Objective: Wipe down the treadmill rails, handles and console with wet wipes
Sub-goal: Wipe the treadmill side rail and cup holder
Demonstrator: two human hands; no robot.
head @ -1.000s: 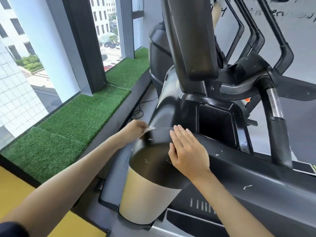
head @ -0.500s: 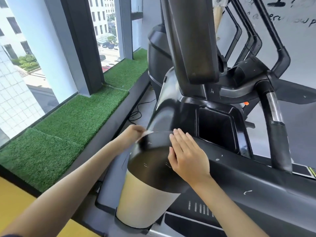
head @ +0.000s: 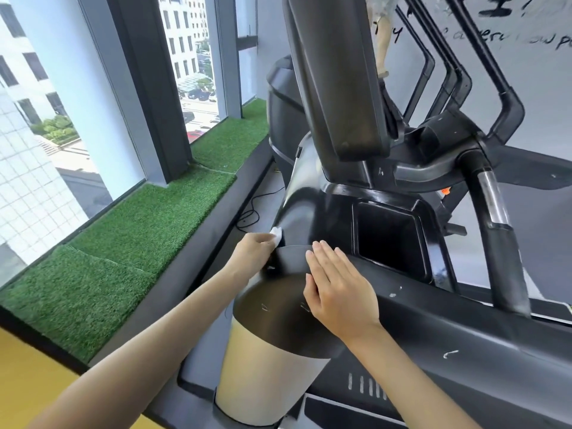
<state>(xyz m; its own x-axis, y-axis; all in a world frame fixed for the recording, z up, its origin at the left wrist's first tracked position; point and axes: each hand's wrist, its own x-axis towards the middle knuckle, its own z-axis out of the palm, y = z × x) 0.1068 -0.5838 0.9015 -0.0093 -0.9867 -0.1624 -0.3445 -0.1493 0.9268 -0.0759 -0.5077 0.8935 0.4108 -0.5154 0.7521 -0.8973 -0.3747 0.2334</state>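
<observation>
Indoors, fleck-dotted black treadmill housing [head: 464, 329] beside green turf window ledge [head: 148, 224].

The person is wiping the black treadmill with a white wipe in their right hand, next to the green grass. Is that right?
Not quite. The head view shows the white wipe pinched in the left hand, not the right. The right hand lies flat on the black treadmill and holds nothing. The green grass is beside it, as you said.
</observation>
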